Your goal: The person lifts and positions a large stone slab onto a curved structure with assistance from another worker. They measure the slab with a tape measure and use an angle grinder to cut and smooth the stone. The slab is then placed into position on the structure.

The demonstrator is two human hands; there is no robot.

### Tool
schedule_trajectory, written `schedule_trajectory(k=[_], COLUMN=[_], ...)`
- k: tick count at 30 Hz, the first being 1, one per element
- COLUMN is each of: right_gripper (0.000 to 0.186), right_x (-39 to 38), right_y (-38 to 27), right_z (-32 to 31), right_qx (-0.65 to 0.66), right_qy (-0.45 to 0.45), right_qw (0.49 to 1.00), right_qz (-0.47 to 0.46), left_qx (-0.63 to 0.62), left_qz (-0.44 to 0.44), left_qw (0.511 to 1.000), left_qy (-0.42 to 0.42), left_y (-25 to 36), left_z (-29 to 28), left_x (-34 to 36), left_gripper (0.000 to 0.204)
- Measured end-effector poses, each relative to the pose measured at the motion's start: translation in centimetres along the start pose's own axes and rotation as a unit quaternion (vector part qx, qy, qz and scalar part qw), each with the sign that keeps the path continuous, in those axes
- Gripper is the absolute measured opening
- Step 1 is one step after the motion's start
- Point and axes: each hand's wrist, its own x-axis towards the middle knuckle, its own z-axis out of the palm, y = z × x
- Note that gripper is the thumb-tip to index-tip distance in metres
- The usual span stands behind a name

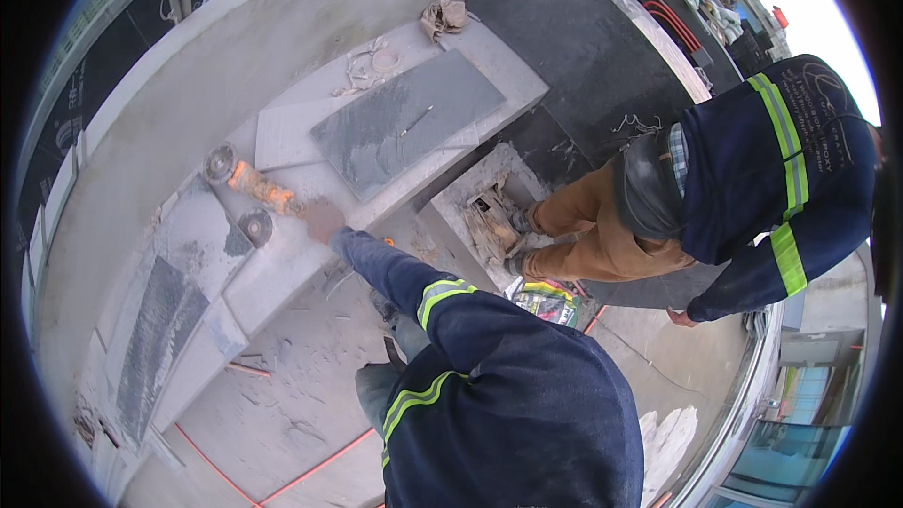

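My right arm, in a navy sleeve with a yellow-green reflective band, stretches out to the left over a pale stone ledge. At its end my right hand (323,220) closes around the rear end of an orange angle grinder (265,191); the fingers are blurred. The grinder's round head points away toward the curved wall. Beside the tool, a second dark disc (255,226) rests on the ledge. To the right of my hand, a large grey stone slab (409,122) lies flat with a pen-like tool (416,120) on top. My left hand is out of sight.
A co-worker (752,160) in navy and tan trousers stands at the right, beside an opening with rubble (499,212). Another dark slab (160,343) lies at left. Crumpled paper (443,18) sits at the back. Red hoses (320,464) cross the dusty floor near a colourful bag (548,304).
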Motion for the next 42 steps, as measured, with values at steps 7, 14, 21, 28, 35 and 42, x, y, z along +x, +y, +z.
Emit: schedule_trajectory(k=[7,14,21,28,35,42], right_gripper=[0.039,0.038,0.033,0.038,0.04,0.075], right_x=[2.9,-2.9,-15.1,-27.5,-33.9,-41.2], right_y=[-0.2,-2.2,-2.4,-6.2,-7.5,-4.7], right_z=[-1.4,-2.4,-6.3,-9.3,-8.3,-7.2], right_qx=[0.051,0.146,0.138,0.265,0.378,0.384], right_qy=[-0.124,-0.093,-0.082,0.033,0.121,0.19], right_qw=[0.991,0.985,0.987,0.964,0.917,0.893], right_qz=[0.028,0.017,0.024,0.008,0.039,0.137], left_qx=[-0.035,-0.009,-0.16,-0.201,-0.09,0.141], left_qz=[0.149,0.322,0.203,0.143,0.17,0.334], left_qw=[0.988,0.944,0.864,0.621,0.536,0.505], left_qy=[0.001,-0.068,-0.433,-0.744,-0.822,-0.784], left_y=[16.0,40.1,52.9,53.3,50.9,45.1], left_z=[-2.4,1.5,10.7,20.2,23.0,24.9], left_x=[0.0,3.0,9.0,-0.7,-7.9,-16.9], left_gripper=[0.016,0.025,0.074,0.107,0.073,0.043])
